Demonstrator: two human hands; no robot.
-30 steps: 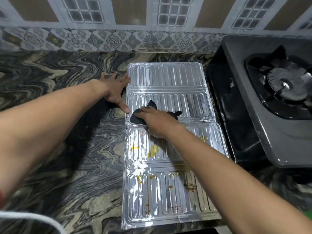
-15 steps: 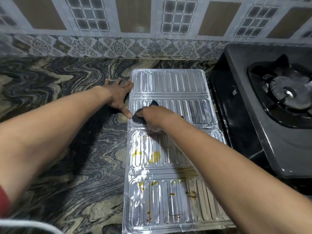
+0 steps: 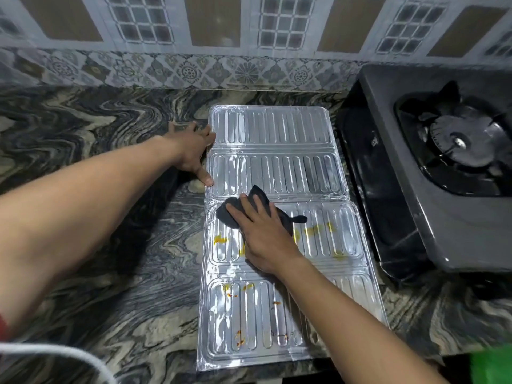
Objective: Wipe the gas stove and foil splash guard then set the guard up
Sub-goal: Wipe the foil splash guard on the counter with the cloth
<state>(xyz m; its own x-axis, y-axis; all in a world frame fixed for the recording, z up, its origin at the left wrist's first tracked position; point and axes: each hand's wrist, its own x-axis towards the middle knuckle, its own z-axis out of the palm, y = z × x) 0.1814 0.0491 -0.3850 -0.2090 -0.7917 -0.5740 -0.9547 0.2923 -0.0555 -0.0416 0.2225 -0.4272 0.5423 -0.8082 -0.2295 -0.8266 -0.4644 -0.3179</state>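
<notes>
Lying flat on the table point(image 3: 83, 259) beside the gas stove point(image 3: 415, 189), the foil splash guard point(image 3: 277, 134) looks thin, light and easily creased. The right hand point(image 3: 266, 239) presses a dark cloth point(image 3: 230, 214) flat-palmed onto its stained third panel; the left hand point(image 3: 191, 151), grip released and fingers spread, pins its left edge, probably the safest place to hold.

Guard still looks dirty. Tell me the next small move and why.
Probably drag the dark cloth under the right hand toward you across the yellow stains on the foil guard, while the left hand steadies its edge; the far panels look clean, the near ones spotted.
</notes>
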